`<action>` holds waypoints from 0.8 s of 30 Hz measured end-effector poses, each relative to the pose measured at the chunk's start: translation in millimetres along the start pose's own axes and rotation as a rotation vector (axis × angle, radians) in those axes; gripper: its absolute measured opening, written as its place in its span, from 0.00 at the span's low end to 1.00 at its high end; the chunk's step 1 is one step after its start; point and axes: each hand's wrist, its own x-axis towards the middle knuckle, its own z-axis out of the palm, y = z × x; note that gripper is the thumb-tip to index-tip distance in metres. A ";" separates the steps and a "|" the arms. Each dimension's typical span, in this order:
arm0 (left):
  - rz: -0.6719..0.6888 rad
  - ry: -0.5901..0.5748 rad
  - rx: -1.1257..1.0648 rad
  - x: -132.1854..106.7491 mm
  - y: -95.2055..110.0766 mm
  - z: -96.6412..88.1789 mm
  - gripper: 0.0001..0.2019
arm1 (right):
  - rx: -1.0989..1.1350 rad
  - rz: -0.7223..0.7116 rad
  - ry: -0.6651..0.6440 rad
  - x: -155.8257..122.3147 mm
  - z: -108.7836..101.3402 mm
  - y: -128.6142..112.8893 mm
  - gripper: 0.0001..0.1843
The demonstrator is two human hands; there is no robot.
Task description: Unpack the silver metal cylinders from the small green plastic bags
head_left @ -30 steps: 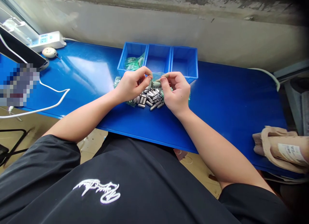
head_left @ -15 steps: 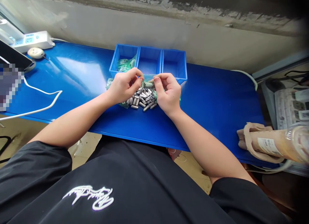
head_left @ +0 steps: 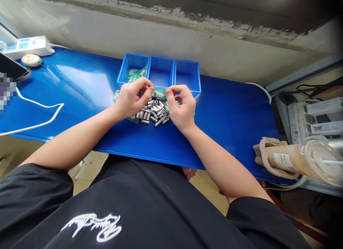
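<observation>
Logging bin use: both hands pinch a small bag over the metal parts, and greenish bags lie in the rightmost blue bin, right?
No. The head view shows the greenish bags in the leftmost blue bin, not the rightmost. The left hand and right hand do pinch a small bag over the metal parts.

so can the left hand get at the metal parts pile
Probably yes: the left hand sits beside the pile of metal parts with nothing between, but it is pinching a small green bag with the right hand, so it would have to let go first.
</observation>
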 end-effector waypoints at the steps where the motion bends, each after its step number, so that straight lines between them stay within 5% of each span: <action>1: 0.000 -0.004 -0.013 0.2 0.5 -0.8 0.11 | -0.008 -0.003 0.012 0.2 -0.2 -0.8 0.17; 7: -0.013 0.034 -0.080 4.1 2.6 -5.7 0.17 | 0.072 0.074 -0.030 0.1 -1.7 -3.8 0.22; 14: -0.099 0.072 -0.089 1.1 -6.2 4.6 0.11 | 0.106 0.090 -0.020 -0.3 0.9 0.9 0.18; 19: -0.157 0.073 -0.139 0.1 -6.7 3.8 0.17 | 0.107 0.160 -0.053 -0.2 -0.7 4.8 0.25; 24: -0.170 0.050 -0.187 0.2 -3.3 2.6 0.19 | 0.114 0.152 -0.099 -0.4 -2.0 2.1 0.19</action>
